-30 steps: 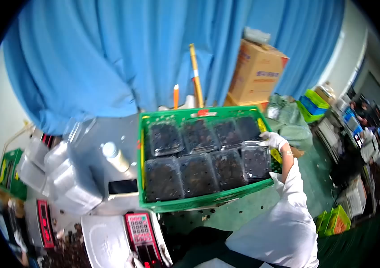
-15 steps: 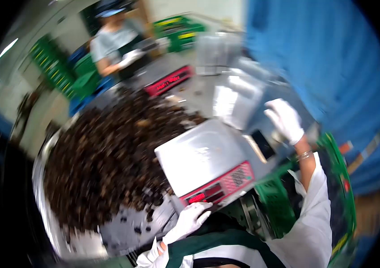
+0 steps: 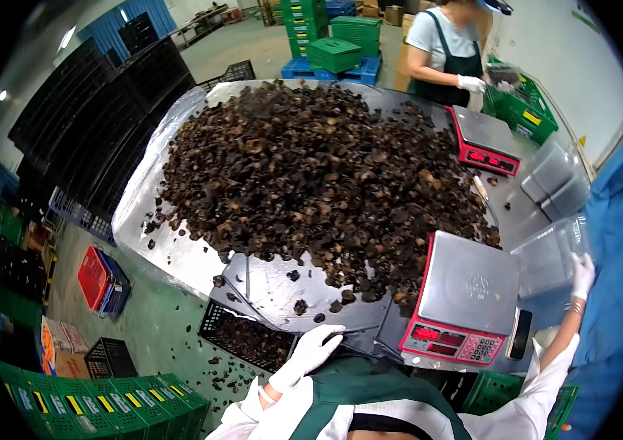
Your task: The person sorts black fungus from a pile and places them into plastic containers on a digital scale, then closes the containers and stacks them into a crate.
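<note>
My right hand (image 3: 583, 276), in a white glove, has its fingers on the edge of a clear plastic box (image 3: 546, 258) at the table's right side; the fingers look closed on that edge. My left hand (image 3: 316, 349), also gloved, is by the table's front edge, fingers stretched and holding nothing. Between the hands stands a red scale (image 3: 474, 282) with a bare metal plate and a lit red display. A large heap of dark, crinkled pieces like dried mushrooms (image 3: 311, 169) covers much of the table.
A second red scale (image 3: 486, 132) stands farther back, near a person (image 3: 447, 55) and a green crate (image 3: 524, 110). More clear boxes (image 3: 557, 172) stand at the right. A phone (image 3: 520, 335) lies beside my scale. A black crate (image 3: 245, 337) sits below the table's front edge.
My view has swung left and steadied, showing more of the heap and floor. My right hand has gone from above the table near the phone to the clear box's edge.
</note>
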{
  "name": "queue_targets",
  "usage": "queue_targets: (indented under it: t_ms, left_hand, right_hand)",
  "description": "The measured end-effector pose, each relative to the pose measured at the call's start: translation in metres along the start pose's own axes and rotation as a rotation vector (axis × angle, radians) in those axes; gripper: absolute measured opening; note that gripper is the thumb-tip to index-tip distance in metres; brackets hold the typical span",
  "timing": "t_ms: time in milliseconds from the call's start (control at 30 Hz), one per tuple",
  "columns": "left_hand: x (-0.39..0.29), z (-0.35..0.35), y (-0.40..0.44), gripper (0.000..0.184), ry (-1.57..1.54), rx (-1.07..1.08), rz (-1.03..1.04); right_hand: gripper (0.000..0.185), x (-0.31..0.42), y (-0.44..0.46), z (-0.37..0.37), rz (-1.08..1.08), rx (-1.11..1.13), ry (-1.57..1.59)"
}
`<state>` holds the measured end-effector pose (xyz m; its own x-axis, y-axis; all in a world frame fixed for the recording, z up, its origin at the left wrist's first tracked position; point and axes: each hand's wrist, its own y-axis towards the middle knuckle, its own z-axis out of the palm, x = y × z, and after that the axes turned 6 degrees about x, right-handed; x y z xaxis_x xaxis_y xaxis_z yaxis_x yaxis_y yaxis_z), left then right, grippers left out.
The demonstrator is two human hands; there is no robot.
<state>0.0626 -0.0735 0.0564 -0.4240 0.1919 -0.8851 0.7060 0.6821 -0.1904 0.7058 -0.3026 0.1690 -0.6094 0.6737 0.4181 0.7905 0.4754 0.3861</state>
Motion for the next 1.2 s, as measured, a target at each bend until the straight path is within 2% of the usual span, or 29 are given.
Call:
queue_targets:
  t_ms: [33, 100, 167, 233, 300, 333, 367, 433, 500, 533, 567, 633, 667, 700, 767, 833, 900, 967, 1033, 1133, 1200]
  left_hand:
    - [0.01, -0.007, 0.001, 0.026, 0.046, -0.018, 0.054]
    - [0.022, -0.024, 0.004, 0.025, 0.114, -0.037, 0.028]
    - [0.04, -0.038, 0.008, 0.025, -0.085, -0.068, 0.006]
    - [0.049, -0.056, 0.014, 0.025, -0.092, -0.07, -0.009]
    - [0.069, -0.072, 0.022, 0.026, 0.121, -0.187, 0.168]
    - [0.077, -0.081, 0.026, 0.027, 0.16, -0.202, 0.157]
    - [0.08, -0.092, 0.027, 0.028, 0.175, -0.23, 0.137]
    - [0.099, -0.116, 0.035, 0.031, 0.205, -0.297, 0.17]
    - [0.114, -0.146, 0.04, 0.039, 0.246, -0.354, 0.099]
    - [0.123, -0.159, 0.043, 0.042, 0.279, -0.45, 0.094]
    - [0.126, -0.175, 0.047, 0.046, 0.315, -0.545, 0.09]
    - [0.137, -0.204, 0.061, 0.052, 0.308, -0.675, 0.061]
    - [0.139, -0.221, 0.069, 0.055, 0.409, -0.721, 0.056]
    - [0.103, -0.243, 0.066, 0.058, 0.5, -0.657, -0.055]
    - [0.082, -0.27, 0.078, 0.061, 0.604, -0.686, -0.125]
    - [0.1, -0.288, 0.104, 0.065, 0.475, -0.739, -0.068]
    - [0.127, -0.302, 0.136, 0.068, 0.5, -0.858, 0.059]
    - [0.15, -0.317, 0.166, 0.072, 0.565, -0.943, 0.105]
    - [0.152, -0.328, 0.182, 0.077, 0.57, -0.96, 0.049]
    - [0.147, -0.331, 0.196, 0.08, 0.418, -0.865, -0.08]
    - [0.153, -0.323, 0.205, 0.073, 0.433, -0.844, -0.09]
  right_hand:
    - [0.028, 0.009, 0.0, -0.018, 0.078, -0.081, 0.143]
    - [0.022, 0.083, -0.034, -0.047, -0.063, -0.232, 0.336]
    - [0.017, 0.145, -0.079, -0.065, -0.199, -0.058, 0.148]
    - [0.015, 0.208, -0.133, -0.049, -0.357, 0.092, 0.129]
    - [0.017, 0.202, -0.175, -0.021, -0.456, 0.342, -0.217]
    - [0.02, 0.203, -0.201, 0.002, -0.497, 0.35, -0.241]
    - [0.022, 0.217, -0.216, 0.01, -0.508, 0.526, -0.318]
    - [0.03, 0.189, -0.245, 0.037, -0.461, 0.781, -0.384]
    - [0.045, 0.211, -0.253, 0.035, -0.344, 0.794, -0.298]
    - [0.066, 0.224, -0.251, 0.034, -0.334, 0.731, -0.198]
    - [0.073, 0.251, -0.243, 0.031, -0.337, 0.655, -0.128]
    - [0.076, 0.313, -0.225, 0.038, -0.324, 0.584, 0.034]
    - [0.076, 0.34, -0.218, 0.051, -0.358, 0.583, 0.107]
    - [0.076, 0.368, -0.21, 0.071, -0.392, 0.579, 0.176]
    - [0.078, 0.438, -0.195, 0.113, -0.512, 0.695, 0.195]
    - [0.089, 0.495, -0.183, 0.172, -0.61, 0.835, 0.38]
    - [0.097, 0.543, -0.175, 0.24, -0.769, 0.777, 0.376]
    - [0.105, 0.601, -0.17, 0.278, -0.896, 0.729, 0.303]
    - [0.109, 0.652, -0.168, 0.309, -1.044, 0.635, 0.215]
    - [0.115, 0.706, -0.171, 0.345, -1.138, 0.627, 0.106]
    - [0.121, 0.729, -0.176, 0.36, -1.174, 0.626, -0.002]
